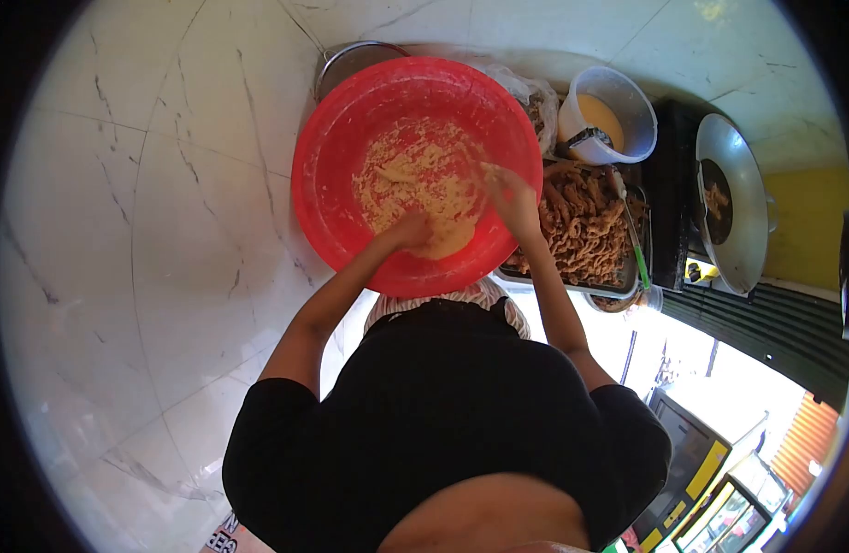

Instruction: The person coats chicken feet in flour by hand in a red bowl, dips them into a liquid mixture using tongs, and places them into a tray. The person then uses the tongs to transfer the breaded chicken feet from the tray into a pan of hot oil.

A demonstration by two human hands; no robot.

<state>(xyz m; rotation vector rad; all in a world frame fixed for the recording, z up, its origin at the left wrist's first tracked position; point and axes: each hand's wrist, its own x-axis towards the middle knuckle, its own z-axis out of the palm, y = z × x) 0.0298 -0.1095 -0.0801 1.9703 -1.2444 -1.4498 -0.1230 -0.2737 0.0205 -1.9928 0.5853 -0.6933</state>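
Observation:
A wide red plastic basin (328,175) stands in front of me, its bottom covered with a pale, crumbly flour coating (397,175) with lumps in it. My left hand (412,230) is down in the flour at the near side, with its fingers curled. What lies under those fingers is hidden. Over the right part of the basin is my right hand (512,198), fingertips drawn together and dusted with flour. A pale piece seems to be at the fingertips, too blurred to name.
Right of the basin, a tray (648,244) is heaped with brown fried pieces (581,226), green-handled tongs (638,249) on top. Behind it stand a plastic bag (533,97) and a white bucket (641,120) of yellowish liquid. A wok (752,212) with dark oil sits far right.

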